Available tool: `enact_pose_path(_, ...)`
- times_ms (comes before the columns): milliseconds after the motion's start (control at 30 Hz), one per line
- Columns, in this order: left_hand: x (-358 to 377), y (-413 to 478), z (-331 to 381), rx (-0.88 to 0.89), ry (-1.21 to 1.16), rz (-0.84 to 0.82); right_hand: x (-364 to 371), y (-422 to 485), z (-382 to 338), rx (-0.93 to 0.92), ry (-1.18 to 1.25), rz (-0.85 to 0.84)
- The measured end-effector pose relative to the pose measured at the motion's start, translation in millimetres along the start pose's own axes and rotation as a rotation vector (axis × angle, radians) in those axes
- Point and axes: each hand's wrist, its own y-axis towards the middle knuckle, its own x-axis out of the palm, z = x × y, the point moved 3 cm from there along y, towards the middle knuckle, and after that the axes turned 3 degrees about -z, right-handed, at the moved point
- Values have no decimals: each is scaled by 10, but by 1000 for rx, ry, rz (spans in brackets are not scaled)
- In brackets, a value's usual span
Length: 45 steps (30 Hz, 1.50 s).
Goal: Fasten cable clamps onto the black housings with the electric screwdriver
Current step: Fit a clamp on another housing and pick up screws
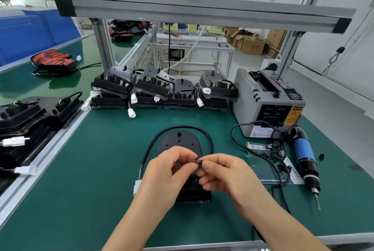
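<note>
A black housing (pixel 179 139) lies flat on the green mat in front of me, its black cable (pixel 210 141) looping round its far end to a white plug (pixel 137 188) at the left. My left hand (pixel 164 171) and my right hand (pixel 224 171) meet above the housing's near half. Together their fingertips pinch a small black cable clamp (pixel 199 161). The near part of the housing is hidden under my hands. The electric screwdriver (pixel 305 161), blue and black, lies on the mat to the right, bit pointing toward me.
A pile of small black clamps (pixel 273 152) sits on a plastic bag right of the housing. A grey tape dispenser (pixel 265 100) stands at the back right. Stacked housings (pixel 162 90) line the back edge, and more housings (pixel 30 121) lie at the left. An aluminium shelf frame (pixel 202 10) runs overhead.
</note>
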Motion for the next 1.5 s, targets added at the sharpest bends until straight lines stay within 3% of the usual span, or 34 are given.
enact_pose_path(133, -6, -2, 0, -6, -6, 94, 34, 4, 58, 93, 123, -25)
enact_pose_path(300, 17, -40, 33, 98, 184, 204, 67, 2, 97, 106, 221, -16)
enact_pose_path(533, 4, -4, 27, 80, 176, 130, 84, 1, 110, 75, 165, -14)
enact_pose_path(633, -25, 38, -15, -56, 73, 76, 72, -13, 92, -83, -26, 50)
enact_pose_path(800, -47, 63, -40, -168, -4, 7, 82, -124, 35, -560, -767, 146)
enact_pose_path(967, -26, 43, -47, -157, -23, -81, 76, -123, 2, -702, -929, 197)
enact_pose_path(1033, -29, 46, -47, -143, -16, -69, 59, -119, 4, -671, -926, 214)
enact_pose_path(1133, -96, 49, -74, -69, 100, 10, -34, -71, 29, -473, -763, 272)
enact_pose_path(1267, -72, -1, -137, -6, 335, -58, -94, -9, 125, -225, -600, 239)
enact_pose_path(1367, 6, -29, -172, 21, 422, -64, -83, 25, 146, -183, -607, 228)
enact_pose_path(1500, 31, -32, -178, 14, 360, -24, -46, 55, 139, -185, -687, 223)
